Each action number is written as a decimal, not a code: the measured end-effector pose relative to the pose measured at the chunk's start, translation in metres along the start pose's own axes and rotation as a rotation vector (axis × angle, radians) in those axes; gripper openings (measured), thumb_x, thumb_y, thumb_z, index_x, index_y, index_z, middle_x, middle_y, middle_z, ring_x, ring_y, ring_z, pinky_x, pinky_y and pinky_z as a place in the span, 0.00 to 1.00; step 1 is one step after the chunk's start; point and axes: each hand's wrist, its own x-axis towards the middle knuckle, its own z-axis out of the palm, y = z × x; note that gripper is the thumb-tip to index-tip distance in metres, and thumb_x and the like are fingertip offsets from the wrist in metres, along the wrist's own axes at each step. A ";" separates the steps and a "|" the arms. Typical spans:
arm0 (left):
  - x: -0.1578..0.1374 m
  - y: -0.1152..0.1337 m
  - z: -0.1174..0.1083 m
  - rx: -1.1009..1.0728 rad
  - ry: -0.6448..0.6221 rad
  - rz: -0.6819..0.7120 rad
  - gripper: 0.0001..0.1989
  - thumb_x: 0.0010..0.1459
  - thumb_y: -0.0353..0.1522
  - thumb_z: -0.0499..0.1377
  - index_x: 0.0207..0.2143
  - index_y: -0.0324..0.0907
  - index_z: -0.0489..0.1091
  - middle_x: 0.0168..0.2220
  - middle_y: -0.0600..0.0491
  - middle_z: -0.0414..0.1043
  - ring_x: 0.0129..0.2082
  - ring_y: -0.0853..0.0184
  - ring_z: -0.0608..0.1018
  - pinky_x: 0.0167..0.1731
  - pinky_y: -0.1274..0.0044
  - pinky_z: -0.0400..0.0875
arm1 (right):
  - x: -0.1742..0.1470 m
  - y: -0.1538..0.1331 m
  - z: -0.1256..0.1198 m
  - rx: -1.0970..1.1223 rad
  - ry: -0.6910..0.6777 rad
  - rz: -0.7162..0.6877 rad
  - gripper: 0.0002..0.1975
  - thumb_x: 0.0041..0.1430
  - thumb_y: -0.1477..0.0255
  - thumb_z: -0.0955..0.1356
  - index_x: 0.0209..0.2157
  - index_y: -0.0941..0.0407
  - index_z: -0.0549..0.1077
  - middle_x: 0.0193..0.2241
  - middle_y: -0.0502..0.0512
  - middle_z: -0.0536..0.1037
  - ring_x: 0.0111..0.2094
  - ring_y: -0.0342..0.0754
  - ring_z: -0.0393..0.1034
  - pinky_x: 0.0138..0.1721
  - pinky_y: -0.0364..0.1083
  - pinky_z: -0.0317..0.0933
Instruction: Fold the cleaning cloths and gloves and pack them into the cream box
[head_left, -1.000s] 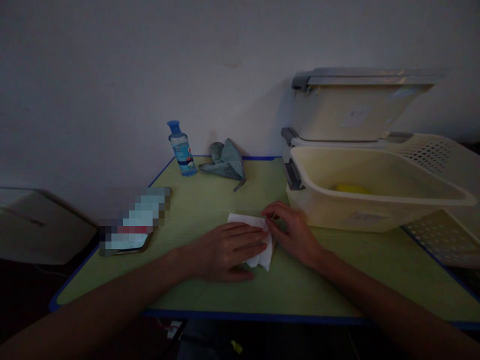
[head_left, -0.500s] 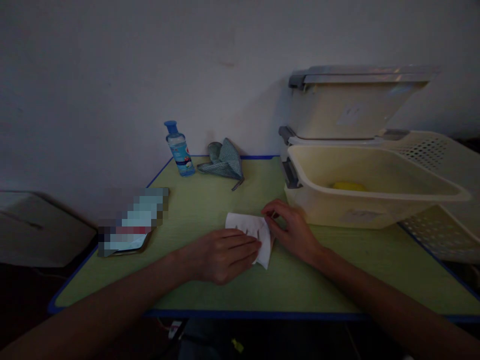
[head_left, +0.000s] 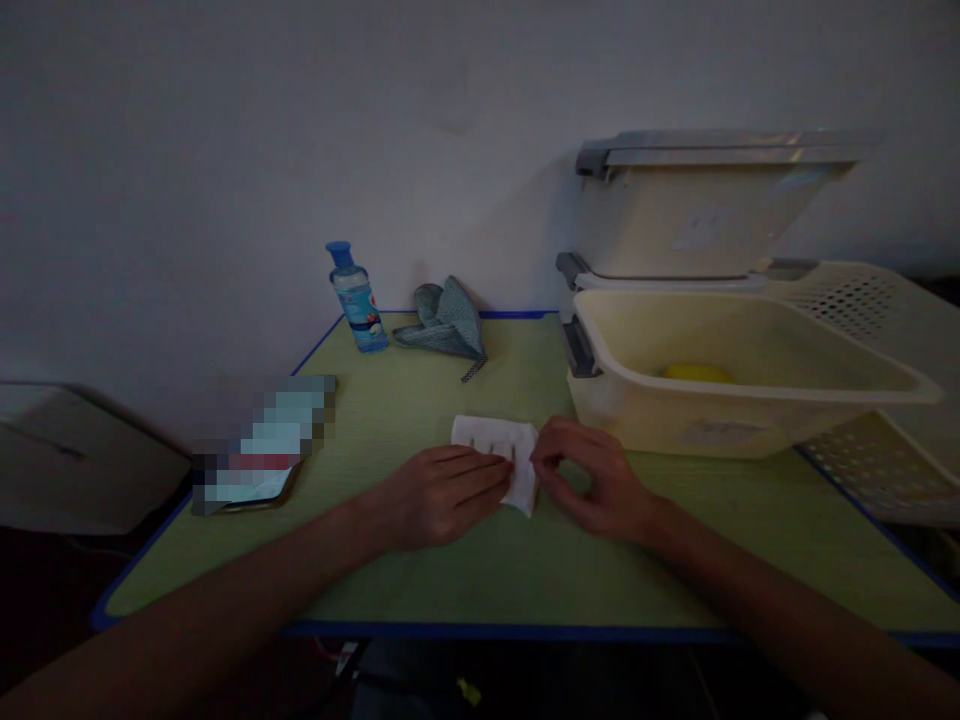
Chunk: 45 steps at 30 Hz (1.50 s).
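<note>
A small white sheet [head_left: 489, 430] with several short dark marks lies on the green table in front of me; whether it is paper or cloth I cannot tell. Across its lower left part my left hand [head_left: 442, 497] rests flat, fingers stretched out to the right and covering some of the marks. My right hand [head_left: 589, 475] pinches the sheet's right edge between thumb and forefinger, the other fingers curled. The lower left corner is hidden under the left hand.
At the right stands a cream plastic bin [head_left: 675, 425] holding something yellow [head_left: 697, 373], with another lidded box [head_left: 667, 220] and a perforated basket [head_left: 862, 460] behind and beside it. A blue bottle [head_left: 361, 310], a folded grey-green cloth item [head_left: 450, 325] and a phone [head_left: 274, 445] occupy the left and back.
My right hand has come down and slightly toward me along the sheet's right edge. That edge, lifted and curled before, now lies flatter. My left hand has shifted slightly up and left.
</note>
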 end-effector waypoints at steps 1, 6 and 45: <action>0.000 -0.001 0.001 -0.006 -0.011 -0.003 0.09 0.60 0.27 0.50 0.38 0.35 0.70 0.39 0.46 0.76 0.39 0.68 0.77 0.39 0.77 0.73 | -0.002 -0.002 -0.003 -0.038 -0.062 -0.096 0.06 0.55 0.77 0.60 0.26 0.56 0.67 0.22 0.52 0.69 0.25 0.44 0.63 0.26 0.44 0.58; -0.003 -0.003 0.006 -0.054 -0.057 -0.048 0.09 0.59 0.28 0.52 0.40 0.33 0.69 0.41 0.45 0.75 0.42 0.64 0.77 0.40 0.74 0.73 | -0.009 -0.010 -0.004 -0.269 -0.277 -0.320 0.09 0.58 0.74 0.61 0.27 0.57 0.70 0.21 0.52 0.71 0.24 0.44 0.62 0.26 0.44 0.55; -0.007 -0.007 0.019 -0.040 -0.072 -0.171 0.13 0.63 0.28 0.46 0.40 0.33 0.69 0.43 0.44 0.74 0.43 0.65 0.76 0.41 0.74 0.74 | -0.009 -0.001 0.037 -0.256 -0.297 0.126 0.12 0.61 0.77 0.57 0.33 0.57 0.71 0.28 0.53 0.74 0.29 0.45 0.67 0.33 0.45 0.61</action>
